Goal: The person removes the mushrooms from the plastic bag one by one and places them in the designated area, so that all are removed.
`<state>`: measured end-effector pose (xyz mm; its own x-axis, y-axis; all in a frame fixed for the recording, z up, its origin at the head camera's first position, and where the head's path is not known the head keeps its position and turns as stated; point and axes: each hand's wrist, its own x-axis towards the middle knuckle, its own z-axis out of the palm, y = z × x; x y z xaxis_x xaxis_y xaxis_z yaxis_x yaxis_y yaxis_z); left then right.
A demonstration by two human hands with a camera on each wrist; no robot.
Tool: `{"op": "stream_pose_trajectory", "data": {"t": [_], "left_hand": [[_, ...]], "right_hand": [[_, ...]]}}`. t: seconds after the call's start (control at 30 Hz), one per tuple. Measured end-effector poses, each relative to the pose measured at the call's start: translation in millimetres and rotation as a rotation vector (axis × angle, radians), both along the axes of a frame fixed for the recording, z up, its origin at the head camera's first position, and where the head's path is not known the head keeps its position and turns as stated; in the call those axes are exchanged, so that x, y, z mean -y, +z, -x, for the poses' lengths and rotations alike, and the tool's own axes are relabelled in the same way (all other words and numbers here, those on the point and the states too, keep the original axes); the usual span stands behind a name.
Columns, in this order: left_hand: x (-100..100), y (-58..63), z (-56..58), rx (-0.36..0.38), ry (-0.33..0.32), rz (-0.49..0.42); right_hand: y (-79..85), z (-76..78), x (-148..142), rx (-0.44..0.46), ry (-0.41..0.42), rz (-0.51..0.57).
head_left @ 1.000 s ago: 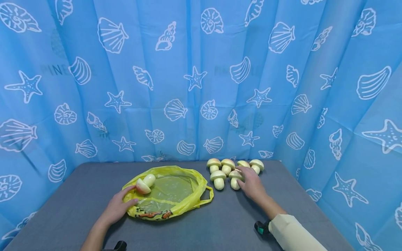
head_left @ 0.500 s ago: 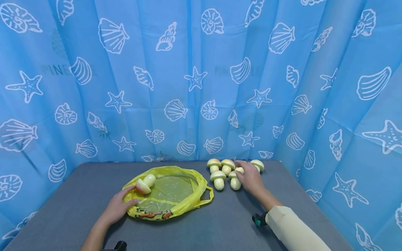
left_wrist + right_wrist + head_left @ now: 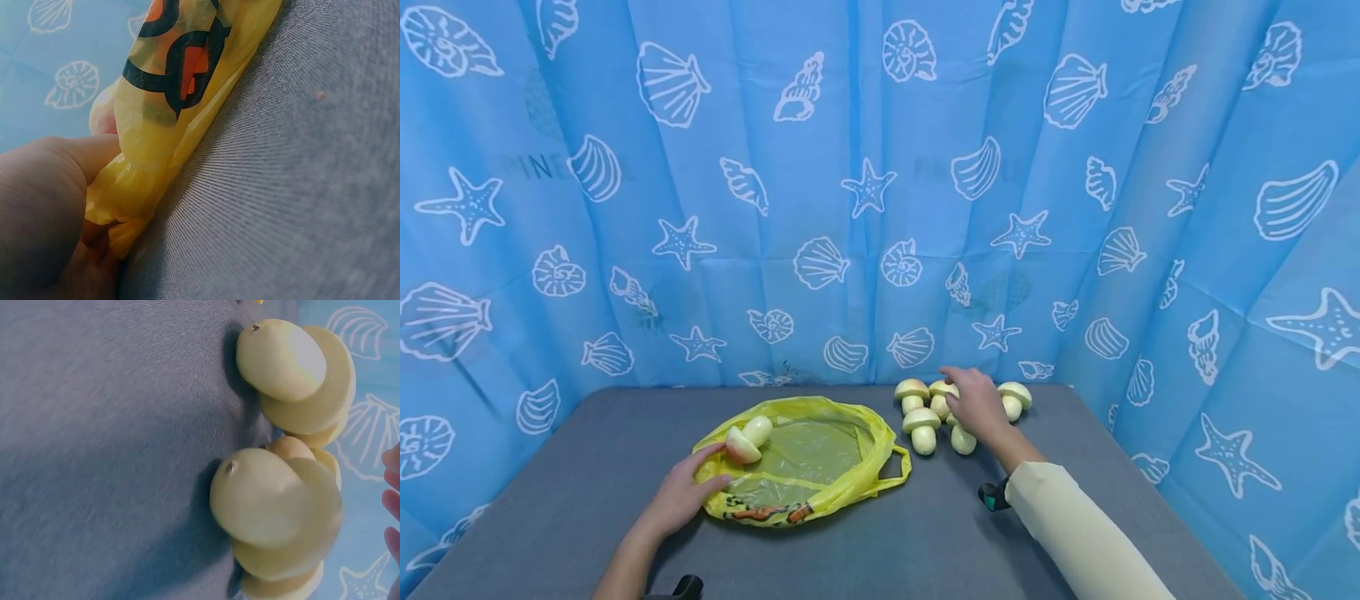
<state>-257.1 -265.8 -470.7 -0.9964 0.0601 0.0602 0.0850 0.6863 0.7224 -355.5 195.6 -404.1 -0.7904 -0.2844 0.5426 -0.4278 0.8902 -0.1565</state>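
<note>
At the left end of a yellow plastic bag (image 3: 842,498), my left hand (image 3: 681,492) pinches the rim between thumb and fingers. Beside those fingers, a toy mushroom (image 3: 747,440) with a pinkish cap lies on its side inside the bag mouth. My right hand (image 3: 981,408) is over the group of pale mushrooms (image 3: 921,429), its fingers extended to the left and nothing visible in them. It hides part of the group in the head view. In the right wrist view, its fingertips (image 3: 392,497) stand at the right edge, apart from the nearest mushroom (image 3: 262,500).
A grey cloth-covered table (image 3: 865,550) carries everything. Blue curtains (image 3: 865,233) with white shell prints stand right behind its back edge and along its sides. The bag's handle (image 3: 895,471) loops toward the mushrooms. At the group's right end stands another mushroom (image 3: 1014,400).
My right hand has shifted left and slightly farther back over the mushrooms, uncovering the one at the right end. My left hand and the bag have stayed in place.
</note>
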Motion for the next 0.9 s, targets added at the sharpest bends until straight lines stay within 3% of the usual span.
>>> {"op": "stream_pose_trajectory", "data": {"t": [0.13, 0.43, 0.9], "left_hand": [[0.2, 1.1, -0.7, 0.016, -0.003, 0.009], [0.8, 0.5, 0.3, 0.012, 0.003, 0.013], [1.2, -0.2, -0.5, -0.020, -0.017, 0.001]], "right_hand": [[-1.2, 6.7, 12.0, 0.043, -0.026, -0.017], [-4.9, 16.5, 38.1, 0.013, -0.016, 0.007], [-10.4, 19.1, 76.4, 0.064, 0.019, 0.042]]}}
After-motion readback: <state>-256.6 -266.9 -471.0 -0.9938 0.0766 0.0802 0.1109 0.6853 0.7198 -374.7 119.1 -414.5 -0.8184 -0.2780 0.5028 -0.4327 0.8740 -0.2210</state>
